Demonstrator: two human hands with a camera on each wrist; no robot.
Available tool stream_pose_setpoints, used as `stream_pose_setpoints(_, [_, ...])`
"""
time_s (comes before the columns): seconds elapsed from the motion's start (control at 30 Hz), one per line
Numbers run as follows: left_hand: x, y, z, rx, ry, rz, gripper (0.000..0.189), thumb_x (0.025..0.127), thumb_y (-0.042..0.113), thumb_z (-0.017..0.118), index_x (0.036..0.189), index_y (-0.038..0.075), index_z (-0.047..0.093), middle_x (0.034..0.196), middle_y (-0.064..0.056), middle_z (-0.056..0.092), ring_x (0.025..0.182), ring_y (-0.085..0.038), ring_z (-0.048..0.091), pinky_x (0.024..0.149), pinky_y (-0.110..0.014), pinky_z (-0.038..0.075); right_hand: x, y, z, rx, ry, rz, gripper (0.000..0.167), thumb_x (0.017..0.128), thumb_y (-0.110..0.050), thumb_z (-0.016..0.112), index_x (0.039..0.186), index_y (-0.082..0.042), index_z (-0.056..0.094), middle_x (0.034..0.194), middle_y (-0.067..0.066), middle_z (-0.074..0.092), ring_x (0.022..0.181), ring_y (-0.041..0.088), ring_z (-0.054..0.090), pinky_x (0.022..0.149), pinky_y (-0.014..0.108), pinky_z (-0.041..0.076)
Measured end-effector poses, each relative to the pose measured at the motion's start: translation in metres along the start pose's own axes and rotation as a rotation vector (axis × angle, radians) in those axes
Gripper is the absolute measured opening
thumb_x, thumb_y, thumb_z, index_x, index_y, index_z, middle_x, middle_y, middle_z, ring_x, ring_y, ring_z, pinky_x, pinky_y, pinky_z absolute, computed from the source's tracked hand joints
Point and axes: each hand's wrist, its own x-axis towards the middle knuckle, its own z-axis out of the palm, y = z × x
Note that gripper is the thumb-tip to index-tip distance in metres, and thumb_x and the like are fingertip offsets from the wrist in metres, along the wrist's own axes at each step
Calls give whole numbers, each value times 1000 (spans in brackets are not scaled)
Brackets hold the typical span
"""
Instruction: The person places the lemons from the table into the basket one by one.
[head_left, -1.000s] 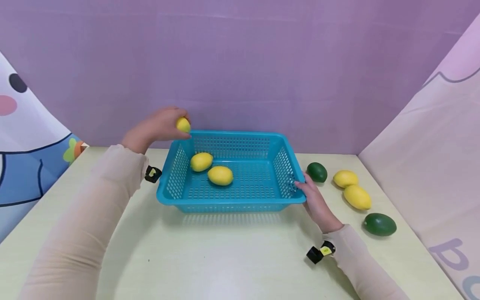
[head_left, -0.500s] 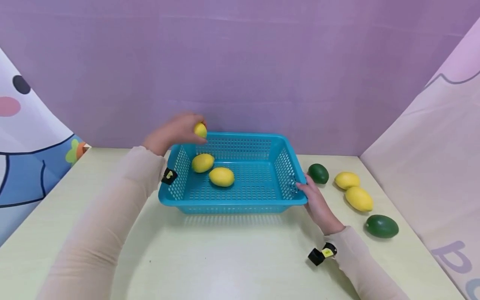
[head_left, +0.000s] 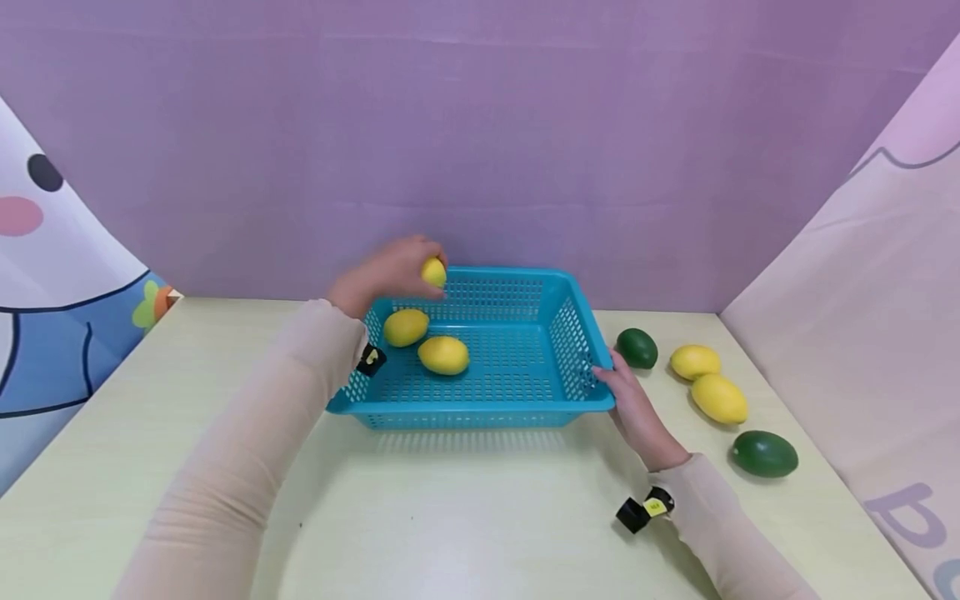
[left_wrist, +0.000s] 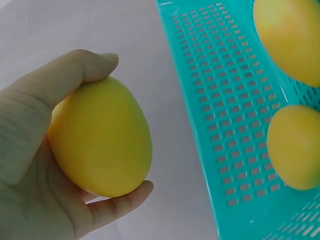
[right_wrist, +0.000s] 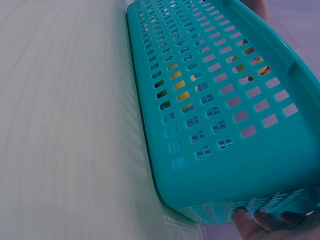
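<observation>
My left hand (head_left: 397,268) grips a yellow lemon (head_left: 433,272) over the back left part of a blue plastic basket (head_left: 468,407). Close up in the left wrist view, thumb and fingers curl round the lemon (left_wrist: 102,137), which shows beside the basket's rim. Inside the basket, toward its left, lie one lemon (head_left: 406,327) and, just in front of it, another lemon (head_left: 443,355). My right hand (head_left: 636,412) holds the basket's right side near the front corner, thumb over the rim. Its fingertips (right_wrist: 242,220) touch the perforated wall in the right wrist view.
Right of the basket on the pale table (head_left: 465,517) lie a dark green oval fruit (head_left: 637,347), two lemons, the nearer lemon (head_left: 718,398) touching the other, and a second green fruit (head_left: 765,454). A purple cloth (head_left: 525,150) hangs behind, with printed cloths at both sides.
My left hand has carried the lemon rightward, from the basket's back left corner to farther along its back rim. The right hand keeps its hold, and the basket has stayed put.
</observation>
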Motion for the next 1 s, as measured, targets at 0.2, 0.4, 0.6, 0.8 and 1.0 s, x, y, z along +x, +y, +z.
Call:
stream_pose_setpoints(0.2, [3, 7, 6, -3, -23, 31, 39, 80, 24, 73, 112, 5, 59, 108, -11, 55, 92, -26, 49, 74, -38, 48, 0, 0, 1, 3, 8, 11, 56, 102, -16, 29, 152, -10, 3, 154, 20, 12, 136, 41, 25, 107, 50, 28])
stream_pose_setpoints(0.4, [8, 14, 12, -20, -42, 31, 38, 81, 23, 73, 112, 6, 60, 108, -10, 54, 91, -25, 50, 74, -37, 48, 0, 0, 1, 3, 11, 13, 56, 102, -16, 28, 152, -10, 4, 154, 20, 13, 135, 41, 26, 107, 50, 28])
stream_pose_setpoints(0.6, [14, 19, 25, -23, -74, 38, 37, 82, 22, 72, 113, 7, 59, 113, -10, 53, 94, -24, 49, 77, -36, 48, -2, 1, 2, -1, 8, 13, 56, 102, -17, 28, 152, -11, 4, 154, 19, 13, 135, 41, 27, 107, 50, 29])
stream_pose_setpoints(0.8, [19, 27, 33, -41, -104, 28, 36, 82, 22, 71, 114, 9, 60, 113, -7, 53, 94, -23, 49, 78, -36, 48, -3, 0, 2, -8, 8, 8, 56, 102, -18, 28, 152, -11, 4, 154, 19, 13, 135, 41, 27, 107, 51, 28])
stream_pose_setpoints(1.0, [26, 33, 39, -23, -136, 37, 36, 82, 21, 71, 114, 9, 60, 108, -7, 52, 91, -22, 48, 75, -34, 47, -3, -1, 2, -11, 4, 9, 56, 102, -19, 29, 152, -12, 3, 154, 19, 12, 135, 41, 27, 107, 50, 28])
